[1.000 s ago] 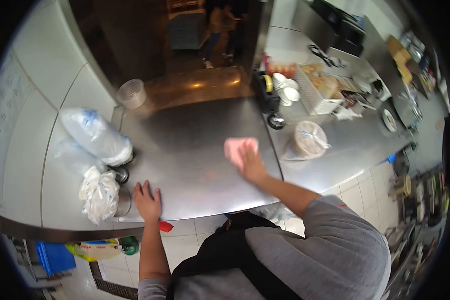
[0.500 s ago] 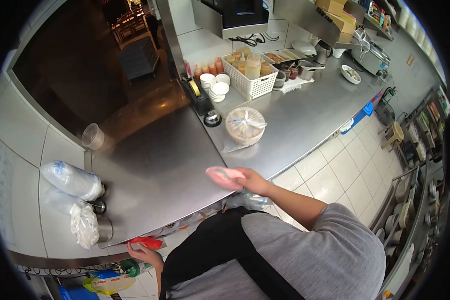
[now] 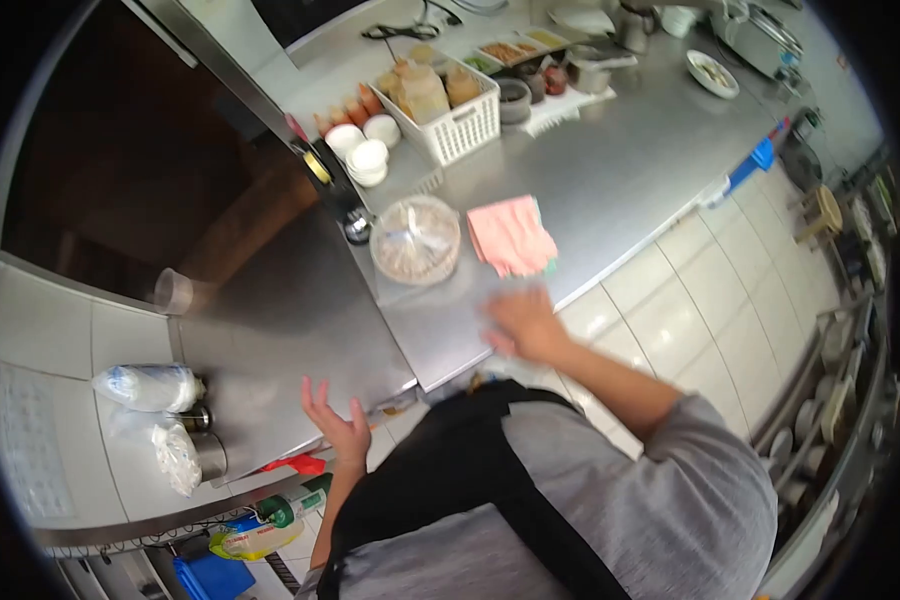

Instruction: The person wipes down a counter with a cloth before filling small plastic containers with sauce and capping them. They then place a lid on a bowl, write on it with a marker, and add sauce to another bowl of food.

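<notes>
A pink folded cloth [image 3: 512,236] with a green edge lies on the steel counter. Just in front of it is my right hand [image 3: 525,322], blurred by motion, its thumb apart from the fingers and nothing visible in it. My left hand [image 3: 340,428] is raised by the counter's front edge, fingers spread and holding nothing. Beside the cloth, to its left, sits a round tub [image 3: 416,240] in a knotted clear plastic bag.
White cups [image 3: 367,162], a call bell [image 3: 358,226] and a white basket of bottles [image 3: 470,133] stand behind the tub. At left are a clear plastic cup [image 3: 173,290] and a bagged stack [image 3: 148,387]. Something red [image 3: 298,464] hangs below the left counter's edge.
The pink cloth has left my right hand and now lies on the counter right of the tub. My left hand has risen from near the red thing. The view has shifted right.
</notes>
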`<action>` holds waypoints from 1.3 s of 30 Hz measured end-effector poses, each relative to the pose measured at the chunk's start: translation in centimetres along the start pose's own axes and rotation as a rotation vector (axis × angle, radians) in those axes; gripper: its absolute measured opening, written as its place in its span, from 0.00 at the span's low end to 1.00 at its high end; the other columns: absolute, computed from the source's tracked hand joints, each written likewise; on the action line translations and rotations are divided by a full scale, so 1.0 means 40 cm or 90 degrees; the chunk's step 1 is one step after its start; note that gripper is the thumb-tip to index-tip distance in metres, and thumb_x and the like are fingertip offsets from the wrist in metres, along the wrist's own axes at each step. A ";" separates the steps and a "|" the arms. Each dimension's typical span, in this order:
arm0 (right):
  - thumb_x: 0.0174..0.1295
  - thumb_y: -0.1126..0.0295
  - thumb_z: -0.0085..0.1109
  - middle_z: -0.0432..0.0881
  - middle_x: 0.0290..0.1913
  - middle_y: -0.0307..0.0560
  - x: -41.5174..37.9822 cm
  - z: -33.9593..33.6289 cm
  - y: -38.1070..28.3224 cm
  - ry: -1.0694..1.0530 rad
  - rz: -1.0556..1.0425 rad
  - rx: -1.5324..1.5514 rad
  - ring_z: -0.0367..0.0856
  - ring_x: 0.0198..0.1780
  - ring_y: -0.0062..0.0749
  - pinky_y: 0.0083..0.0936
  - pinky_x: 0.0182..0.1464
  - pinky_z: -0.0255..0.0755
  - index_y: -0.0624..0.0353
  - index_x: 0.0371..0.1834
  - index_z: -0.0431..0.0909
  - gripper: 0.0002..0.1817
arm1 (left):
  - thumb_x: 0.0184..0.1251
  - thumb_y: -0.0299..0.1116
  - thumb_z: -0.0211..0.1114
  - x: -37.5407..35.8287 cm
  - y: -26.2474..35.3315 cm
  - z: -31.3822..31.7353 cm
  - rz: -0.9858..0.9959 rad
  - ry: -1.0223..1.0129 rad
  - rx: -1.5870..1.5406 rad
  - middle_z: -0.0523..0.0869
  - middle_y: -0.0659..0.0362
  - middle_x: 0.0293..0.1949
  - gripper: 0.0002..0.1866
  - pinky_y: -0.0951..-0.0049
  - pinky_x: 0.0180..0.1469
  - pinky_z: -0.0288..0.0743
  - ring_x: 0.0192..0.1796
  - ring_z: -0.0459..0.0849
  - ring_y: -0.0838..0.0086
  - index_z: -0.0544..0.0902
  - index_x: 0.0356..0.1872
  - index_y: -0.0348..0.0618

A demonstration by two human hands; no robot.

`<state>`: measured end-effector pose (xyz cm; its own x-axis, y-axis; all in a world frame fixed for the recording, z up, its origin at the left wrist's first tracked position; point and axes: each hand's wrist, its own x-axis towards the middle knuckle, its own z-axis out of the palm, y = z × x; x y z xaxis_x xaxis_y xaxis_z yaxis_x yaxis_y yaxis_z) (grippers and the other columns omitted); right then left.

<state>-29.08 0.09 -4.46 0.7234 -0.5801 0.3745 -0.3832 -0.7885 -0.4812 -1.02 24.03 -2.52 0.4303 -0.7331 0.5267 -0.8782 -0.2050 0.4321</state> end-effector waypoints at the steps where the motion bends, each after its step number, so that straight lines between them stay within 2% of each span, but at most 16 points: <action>1: 0.61 0.58 0.60 0.83 0.44 0.48 -0.066 0.029 0.004 -0.081 -0.047 0.104 0.78 0.50 0.45 0.58 0.59 0.59 0.48 0.48 0.80 0.15 | 0.58 0.27 0.65 0.004 0.013 0.013 0.010 -0.019 0.001 0.59 0.37 0.71 0.31 0.48 0.71 0.54 0.71 0.59 0.41 0.68 0.64 0.35; 2: 0.62 0.61 0.57 0.83 0.33 0.48 -0.139 0.135 0.079 -0.383 -0.044 0.209 0.82 0.42 0.44 0.52 0.53 0.66 0.47 0.43 0.80 0.09 | 0.57 0.28 0.67 0.001 0.011 0.033 0.034 -0.013 0.020 0.61 0.36 0.70 0.30 0.47 0.70 0.57 0.70 0.61 0.40 0.69 0.62 0.36; 3: 0.64 0.60 0.54 0.82 0.27 0.49 -0.208 0.162 0.084 -0.265 -0.029 0.241 0.82 0.34 0.46 0.46 0.43 0.72 0.47 0.40 0.80 0.08 | 0.56 0.30 0.69 -0.008 0.015 0.046 0.015 -0.034 0.031 0.61 0.36 0.69 0.30 0.47 0.69 0.59 0.69 0.63 0.40 0.70 0.62 0.37; 4: 0.66 0.58 0.52 0.83 0.30 0.51 -0.278 0.247 0.153 -0.386 0.051 0.236 0.82 0.33 0.51 0.45 0.36 0.74 0.49 0.39 0.80 0.10 | 0.57 0.31 0.70 -0.021 0.025 0.058 0.008 -0.033 0.068 0.68 0.37 0.64 0.27 0.49 0.65 0.64 0.65 0.68 0.41 0.73 0.59 0.38; 5: 0.67 0.56 0.52 0.84 0.34 0.51 -0.320 0.297 0.208 -0.394 0.094 0.256 0.83 0.33 0.51 0.47 0.38 0.74 0.49 0.42 0.80 0.12 | 0.57 0.32 0.70 -0.028 0.015 0.071 0.036 -0.048 0.024 0.80 0.44 0.51 0.18 0.53 0.57 0.71 0.55 0.77 0.47 0.79 0.49 0.41; 7: 0.65 0.59 0.55 0.86 0.38 0.49 -0.207 0.126 0.137 -0.382 0.057 0.178 0.84 0.36 0.51 0.43 0.41 0.77 0.46 0.46 0.81 0.11 | 0.61 0.38 0.68 -0.061 0.017 0.080 0.030 -0.242 0.006 0.84 0.56 0.30 0.07 0.62 0.39 0.78 0.35 0.83 0.57 0.83 0.30 0.48; 9: 0.61 0.70 0.61 0.86 0.36 0.46 -0.128 0.080 0.120 -0.236 -0.023 0.260 0.85 0.37 0.42 0.37 0.41 0.78 0.50 0.47 0.82 0.11 | 0.67 0.41 0.61 -0.090 0.046 0.077 0.013 -0.371 -0.036 0.84 0.56 0.32 0.10 0.62 0.40 0.79 0.35 0.84 0.56 0.83 0.31 0.48; 10: 0.62 0.68 0.62 0.85 0.37 0.49 -0.079 0.035 0.087 -0.243 0.042 0.262 0.85 0.40 0.42 0.34 0.43 0.77 0.54 0.44 0.82 0.09 | 0.69 0.42 0.59 -0.121 0.036 0.097 0.012 -0.441 -0.040 0.85 0.55 0.34 0.12 0.60 0.41 0.79 0.37 0.84 0.55 0.83 0.31 0.47; 14: 0.60 0.60 0.65 0.83 0.45 0.53 0.055 -0.017 0.072 -0.093 -0.093 0.143 0.80 0.51 0.51 0.41 0.52 0.73 0.57 0.47 0.81 0.17 | 0.72 0.44 0.54 -0.203 -0.122 0.238 -0.113 -0.502 -0.103 0.86 0.50 0.40 0.16 0.56 0.49 0.78 0.44 0.85 0.53 0.84 0.36 0.45; 16: 0.59 0.58 0.65 0.81 0.52 0.54 0.072 0.005 0.055 -0.068 -0.102 0.087 0.77 0.58 0.53 0.44 0.57 0.70 0.56 0.52 0.79 0.20 | 0.74 0.44 0.48 -0.238 -0.239 0.318 -0.006 -0.652 0.091 0.85 0.47 0.49 0.19 0.54 0.57 0.75 0.53 0.83 0.50 0.83 0.47 0.44; 17: 0.58 0.56 0.67 0.76 0.58 0.56 0.069 0.011 0.044 -0.038 -0.118 0.019 0.72 0.62 0.54 0.48 0.61 0.66 0.55 0.57 0.77 0.26 | 0.74 0.46 0.46 -0.237 -0.258 0.349 -0.150 -0.692 0.111 0.83 0.45 0.54 0.22 0.56 0.62 0.73 0.58 0.80 0.48 0.79 0.58 0.45; 19: 0.53 0.52 0.70 0.65 0.68 0.58 0.046 0.047 0.065 -0.075 -0.148 -0.088 0.64 0.69 0.57 0.57 0.67 0.58 0.52 0.68 0.68 0.39 | 0.72 0.48 0.47 -0.239 -0.275 0.398 -0.269 -0.508 0.138 0.79 0.48 0.61 0.25 0.54 0.65 0.70 0.64 0.76 0.52 0.77 0.62 0.48; 22: 0.56 0.50 0.70 0.65 0.67 0.61 0.051 0.042 0.049 -0.127 -0.210 -0.115 0.65 0.67 0.61 0.54 0.66 0.61 0.57 0.66 0.69 0.38 | 0.71 0.48 0.48 -0.256 -0.289 0.475 -0.287 -0.425 0.184 0.77 0.50 0.64 0.25 0.53 0.66 0.69 0.68 0.73 0.55 0.77 0.63 0.50; 26: 0.55 0.56 0.70 0.71 0.63 0.57 0.055 0.045 0.052 -0.130 -0.215 -0.067 0.69 0.64 0.53 0.48 0.65 0.63 0.59 0.62 0.71 0.33 | 0.71 0.47 0.48 -0.282 -0.326 0.543 -0.332 -0.325 0.182 0.75 0.54 0.66 0.25 0.49 0.66 0.67 0.68 0.72 0.54 0.75 0.65 0.51; 27: 0.55 0.56 0.70 0.71 0.63 0.57 0.055 0.046 0.053 -0.129 -0.217 -0.071 0.69 0.64 0.53 0.48 0.65 0.63 0.59 0.62 0.71 0.33 | 0.74 0.40 0.53 -0.282 -0.325 0.552 -0.304 -0.264 0.228 0.78 0.53 0.63 0.21 0.54 0.63 0.73 0.64 0.78 0.59 0.75 0.64 0.47; 39: 0.51 0.59 0.71 0.76 0.58 0.50 0.048 0.070 0.059 -0.074 -0.226 -0.083 0.73 0.61 0.45 0.50 0.64 0.64 0.57 0.56 0.74 0.30 | 0.70 0.35 0.57 -0.291 -0.289 0.378 -0.267 -0.256 0.003 0.74 0.53 0.63 0.21 0.60 0.59 0.75 0.64 0.76 0.60 0.75 0.64 0.46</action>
<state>-26.99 -2.29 -7.11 0.8817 -0.2458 0.4028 -0.1624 -0.9595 -0.2301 0.97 25.15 -24.72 0.6297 -0.7768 -0.0092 -0.6507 -0.5339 0.5399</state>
